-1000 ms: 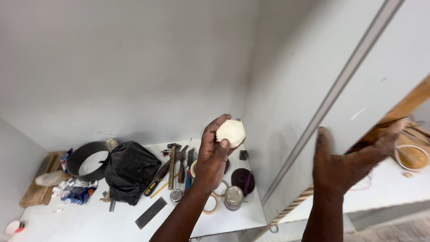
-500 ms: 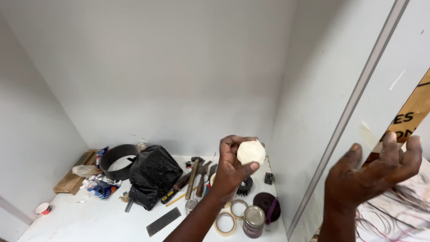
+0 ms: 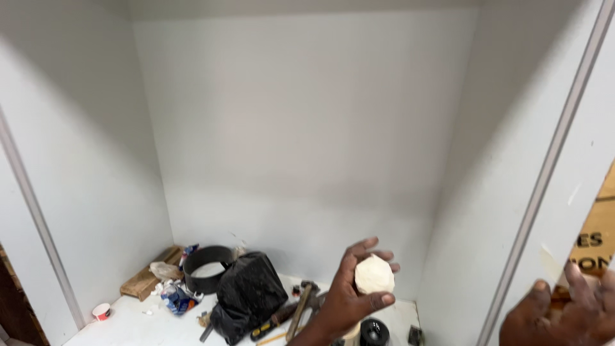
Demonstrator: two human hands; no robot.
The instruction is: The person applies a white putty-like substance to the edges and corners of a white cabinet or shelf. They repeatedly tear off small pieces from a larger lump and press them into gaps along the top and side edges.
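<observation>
My left hand (image 3: 349,295) is raised in front of me with its fingers closed round a pale off-white lump (image 3: 374,275), roughly ball-shaped. It hovers above the tools on the white compartment floor (image 3: 138,323). My right hand (image 3: 567,311) shows at the lower right corner, fingers spread, resting against the outer face of the white side panel (image 3: 580,160); it holds nothing.
On the floor lie a black plastic bag (image 3: 246,295), a black round bucket (image 3: 206,264), a hammer (image 3: 301,300), a wooden block (image 3: 152,280), crumpled wrappers (image 3: 173,296), a small red-and-white cup (image 3: 101,312) and a dark tape roll (image 3: 373,330). White walls enclose three sides.
The view has tilted up and to the left, so the tools sit lower in frame. My left hand still holds the lump; my right hand has dropped to the lower right corner.
</observation>
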